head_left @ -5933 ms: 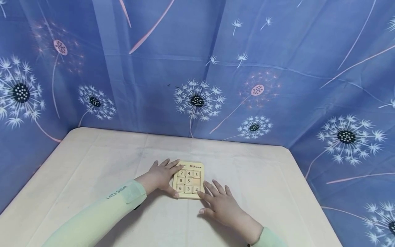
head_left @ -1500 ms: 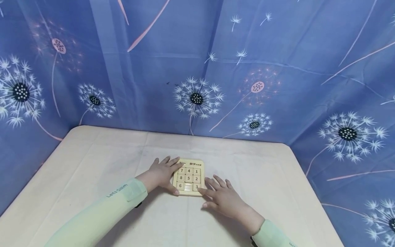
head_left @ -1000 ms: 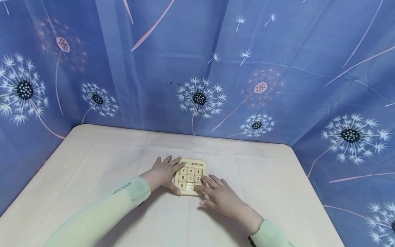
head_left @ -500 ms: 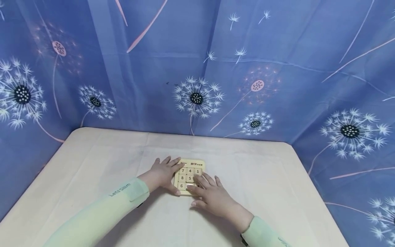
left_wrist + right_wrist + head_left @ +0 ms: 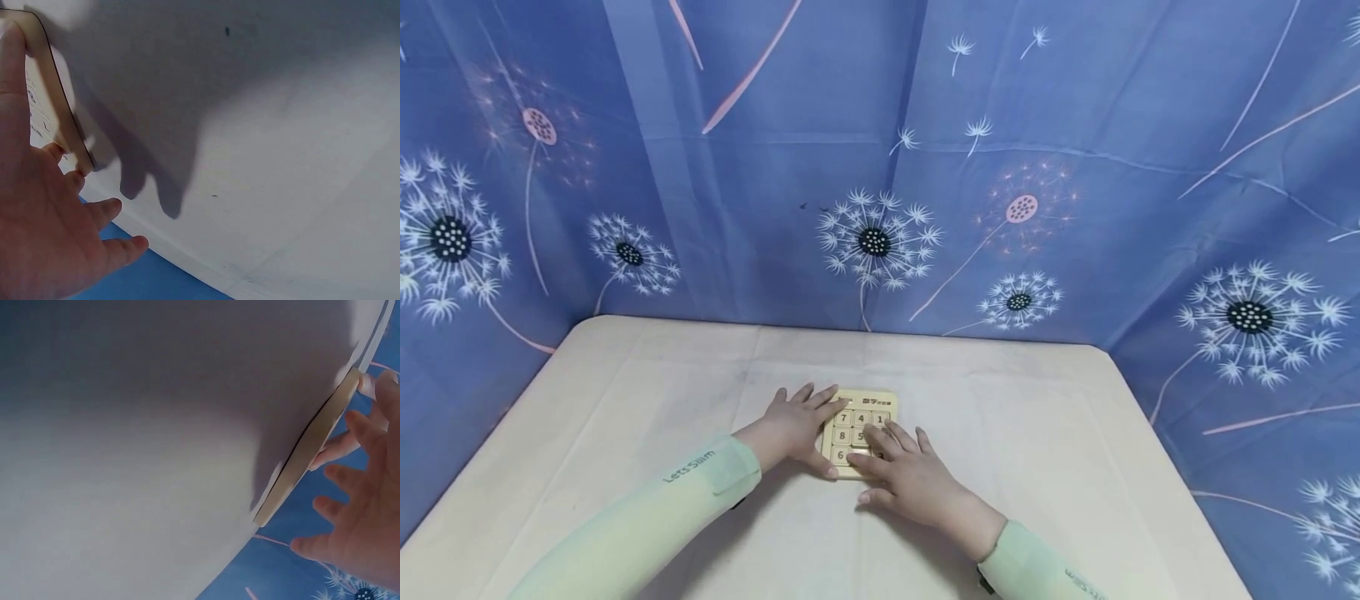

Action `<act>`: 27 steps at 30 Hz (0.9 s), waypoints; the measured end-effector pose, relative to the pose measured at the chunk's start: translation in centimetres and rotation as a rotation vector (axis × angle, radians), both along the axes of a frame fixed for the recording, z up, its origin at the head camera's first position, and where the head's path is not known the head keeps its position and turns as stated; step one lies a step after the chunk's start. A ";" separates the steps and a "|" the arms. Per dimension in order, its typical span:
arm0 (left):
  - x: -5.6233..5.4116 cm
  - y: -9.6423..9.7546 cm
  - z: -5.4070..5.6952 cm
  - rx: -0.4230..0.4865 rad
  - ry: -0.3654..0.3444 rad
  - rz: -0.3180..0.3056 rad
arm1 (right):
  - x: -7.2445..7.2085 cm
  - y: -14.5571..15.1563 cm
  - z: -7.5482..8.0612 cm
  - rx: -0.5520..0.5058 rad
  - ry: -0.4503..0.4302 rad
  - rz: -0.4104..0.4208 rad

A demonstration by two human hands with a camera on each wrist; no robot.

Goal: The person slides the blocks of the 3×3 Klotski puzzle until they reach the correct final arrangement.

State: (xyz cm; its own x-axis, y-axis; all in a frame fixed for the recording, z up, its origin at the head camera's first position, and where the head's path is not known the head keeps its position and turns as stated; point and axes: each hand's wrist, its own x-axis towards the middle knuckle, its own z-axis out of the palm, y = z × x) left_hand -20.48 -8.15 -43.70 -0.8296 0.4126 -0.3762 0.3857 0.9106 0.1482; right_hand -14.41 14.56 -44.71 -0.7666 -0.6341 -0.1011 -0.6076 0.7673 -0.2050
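A pale yellow number sliding puzzle [image 5: 880, 396] lies flat on the table, its top row reading 7, 4, 1. Spread over its left side, my left hand [image 5: 788, 425] has the index fingertip on the top left corner and the thumb at the lower left. My right hand [image 5: 921, 487] reaches over the lower right, index fingertip near the bottom middle slot and middle finger by the 5 tile. It covers most of the right column's lower tiles. The wrist views show the puzzle's edge [image 5: 59, 106] beside the left palm [image 5: 50, 225] and beyond the right fingers [image 5: 334, 509].
A cream cloth covers the table [image 5: 685, 367], which has rounded far corners. Blue curtains [image 5: 760, 233] printed with dandelions stand behind it and at both sides.
The 2 tile slid up into the right middle slot and the 3 tile slid right, leaving the gap at bottom middle. My right hand then shifted left over the puzzle; the left stayed put.
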 end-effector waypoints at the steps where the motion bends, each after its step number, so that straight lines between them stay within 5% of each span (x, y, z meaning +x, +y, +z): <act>1: 0.0 0.0 0.0 0.000 0.001 0.002 | 0.0 0.0 0.1 0.005 -0.001 0.002; 27: 0.2 0.2 0.2 -0.021 0.004 0.013 | 0.1 -0.3 0.6 0.045 -0.033 0.006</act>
State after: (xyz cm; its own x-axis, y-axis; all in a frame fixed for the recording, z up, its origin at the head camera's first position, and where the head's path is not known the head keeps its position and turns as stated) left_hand -20.25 -7.91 -43.49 -0.8364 0.3938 -0.3813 0.3742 0.9185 0.1278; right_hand -14.30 14.29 -44.06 -0.7585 -0.6331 -0.1548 -0.6058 0.7724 -0.1908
